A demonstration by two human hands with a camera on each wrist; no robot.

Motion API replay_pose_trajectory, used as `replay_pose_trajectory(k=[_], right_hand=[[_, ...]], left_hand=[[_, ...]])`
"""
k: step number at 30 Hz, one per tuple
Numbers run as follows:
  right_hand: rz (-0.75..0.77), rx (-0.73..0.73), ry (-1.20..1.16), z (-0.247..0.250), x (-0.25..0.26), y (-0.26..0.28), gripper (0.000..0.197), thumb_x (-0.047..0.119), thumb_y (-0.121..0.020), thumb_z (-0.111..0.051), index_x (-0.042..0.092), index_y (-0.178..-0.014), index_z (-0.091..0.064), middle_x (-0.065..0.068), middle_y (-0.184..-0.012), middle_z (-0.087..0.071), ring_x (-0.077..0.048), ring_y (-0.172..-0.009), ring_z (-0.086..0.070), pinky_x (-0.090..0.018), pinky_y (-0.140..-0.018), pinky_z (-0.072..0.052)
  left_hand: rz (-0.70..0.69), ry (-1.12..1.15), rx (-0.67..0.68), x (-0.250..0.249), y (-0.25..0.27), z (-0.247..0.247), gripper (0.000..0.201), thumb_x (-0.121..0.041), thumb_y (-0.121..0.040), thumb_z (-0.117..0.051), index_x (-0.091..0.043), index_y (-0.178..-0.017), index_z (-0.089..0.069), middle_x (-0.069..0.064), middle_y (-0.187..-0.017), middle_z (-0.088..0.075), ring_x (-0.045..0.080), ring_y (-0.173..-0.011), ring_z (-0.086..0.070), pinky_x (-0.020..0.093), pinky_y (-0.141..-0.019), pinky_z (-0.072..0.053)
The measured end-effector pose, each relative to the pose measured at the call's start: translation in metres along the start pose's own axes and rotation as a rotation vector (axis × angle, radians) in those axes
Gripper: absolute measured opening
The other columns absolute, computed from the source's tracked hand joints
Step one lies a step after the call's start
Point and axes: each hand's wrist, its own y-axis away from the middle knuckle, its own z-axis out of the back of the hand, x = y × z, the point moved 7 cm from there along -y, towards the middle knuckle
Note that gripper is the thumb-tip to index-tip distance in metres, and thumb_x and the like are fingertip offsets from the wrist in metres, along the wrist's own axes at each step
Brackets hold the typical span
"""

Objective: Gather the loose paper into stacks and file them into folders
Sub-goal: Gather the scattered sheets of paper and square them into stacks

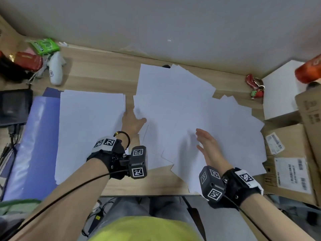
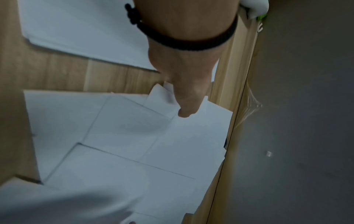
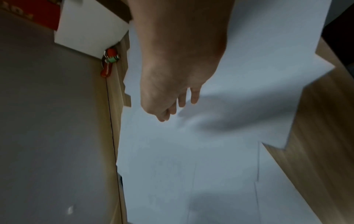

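Many loose white sheets (image 1: 199, 110) lie fanned over the right half of the wooden desk (image 1: 107, 73). A squared stack of paper (image 1: 90, 133) rests on a blue folder (image 1: 29, 145) at the left. My left hand (image 1: 137, 117) pinches the left edge of the loose sheets, thumb (image 2: 185, 112) on top and fingers hidden beneath the sheets (image 2: 172, 144). My right hand (image 1: 199, 141) hovers over the middle of the spread with straight fingers (image 3: 180, 103) above the sheets (image 3: 191, 151), holding nothing.
Cardboard boxes (image 1: 291, 153) and a white box (image 1: 281, 91) crowd the right edge, with a red keychain (image 1: 253, 86) beside them. A white controller (image 1: 56, 70), green pack (image 1: 45, 46), red pouch (image 1: 29, 60) and black device (image 1: 14, 106) sit at the left. The wall runs behind the desk.
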Motion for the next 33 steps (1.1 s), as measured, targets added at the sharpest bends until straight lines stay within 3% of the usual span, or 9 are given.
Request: replay_pose_trajectory(k=[3, 6, 11, 15, 20, 23, 26, 30, 33], right_hand=[[0.024, -0.018, 0.087, 0.019, 0.002, -0.011, 0.036, 0.003, -0.095, -0.046, 0.025, -0.12, -0.06, 0.002, -0.138, -0.051, -0.013, -0.123, -0.046, -0.027, -0.096, -0.032], [0.041, 0.039, 0.128, 0.008, 0.008, -0.022, 0.036, 0.002, -0.093, -0.05, 0.029, -0.116, -0.06, 0.005, -0.138, -0.049, -0.014, -0.135, -0.039, -0.026, -0.097, -0.033], [0.078, 0.187, 0.257, -0.038, 0.024, -0.034, 0.039, 0.014, -0.095, -0.053, 0.033, -0.128, -0.057, 0.006, -0.155, -0.026, -0.008, -0.144, -0.02, -0.026, -0.106, -0.026], [0.118, 0.255, 0.475, -0.049, 0.027, -0.05, 0.045, 0.019, -0.095, -0.052, 0.033, -0.138, -0.047, 0.003, -0.161, -0.01, -0.012, -0.149, 0.0, -0.045, -0.12, -0.009], [0.094, 0.319, 0.543, -0.032, 0.025, -0.057, 0.051, 0.014, -0.097, -0.05, 0.026, -0.145, -0.038, 0.008, -0.162, -0.006, -0.007, -0.148, 0.007, -0.038, -0.121, -0.008], [0.057, 0.34, 0.567, -0.02, 0.024, -0.058, 0.051, 0.016, -0.098, -0.048, 0.028, -0.146, -0.037, 0.014, -0.16, -0.012, -0.004, -0.148, 0.0, -0.029, -0.117, -0.011], [0.035, 0.326, 0.542, -0.013, 0.026, -0.059, 0.049, 0.016, -0.098, -0.047, 0.029, -0.145, -0.038, 0.015, -0.159, -0.017, -0.006, -0.148, -0.008, -0.03, -0.118, -0.016], [0.015, 0.315, 0.497, -0.018, 0.023, -0.06, 0.049, 0.015, -0.099, -0.045, 0.028, -0.146, -0.036, 0.015, -0.159, -0.014, -0.006, -0.148, -0.005, -0.03, -0.117, -0.016], [0.027, 0.311, 0.519, -0.026, 0.019, -0.057, 0.048, 0.014, -0.099, -0.044, 0.026, -0.145, -0.038, 0.012, -0.16, -0.01, -0.006, -0.148, -0.001, -0.031, -0.118, -0.018]], left_hand=[[0.05, -0.096, -0.109, -0.006, -0.007, -0.006, 0.09, -0.03, -0.082, -0.07, -0.014, -0.151, -0.014, 0.016, -0.147, -0.024, 0.033, -0.14, -0.014, 0.041, -0.113, -0.017], [0.075, -0.176, -0.175, -0.013, -0.015, -0.009, 0.092, -0.032, -0.08, -0.072, -0.01, -0.149, -0.015, 0.018, -0.149, -0.018, 0.034, -0.141, -0.011, 0.041, -0.111, -0.021], [0.131, -0.315, -0.221, -0.016, -0.023, -0.012, 0.092, -0.027, -0.077, -0.074, -0.007, -0.147, -0.018, 0.02, -0.145, -0.024, 0.036, -0.136, -0.022, 0.042, -0.109, -0.029], [0.127, -0.329, -0.233, -0.012, -0.029, -0.014, 0.084, -0.018, -0.075, -0.071, -0.006, -0.143, -0.025, 0.018, -0.142, -0.034, 0.036, -0.131, -0.031, 0.039, -0.105, -0.031], [0.132, -0.048, -0.205, -0.019, -0.035, -0.022, 0.068, -0.019, -0.077, -0.076, -0.006, -0.133, -0.041, 0.004, -0.114, -0.052, 0.023, -0.102, -0.054, 0.03, -0.077, -0.044], [0.144, 0.19, -0.181, -0.032, -0.035, -0.028, 0.068, -0.013, -0.079, -0.077, -0.005, -0.135, -0.039, 0.001, -0.116, -0.05, 0.018, -0.103, -0.052, 0.028, -0.085, -0.046], [0.111, 0.341, -0.099, -0.045, -0.035, -0.033, 0.044, -0.015, -0.084, -0.073, -0.006, -0.124, -0.056, 0.006, -0.117, -0.064, 0.023, -0.106, -0.062, 0.031, -0.084, -0.051], [0.083, 0.261, -0.023, -0.062, -0.03, -0.029, 0.042, -0.04, -0.088, -0.067, -0.014, -0.12, -0.062, 0.001, -0.115, -0.067, 0.022, -0.106, -0.062, 0.036, -0.095, -0.049], [0.035, 0.237, 0.042, -0.079, -0.021, -0.024, 0.045, -0.049, -0.086, -0.065, -0.015, -0.114, -0.066, 0.0, -0.108, -0.07, 0.021, -0.102, -0.065, 0.038, -0.092, -0.053]])
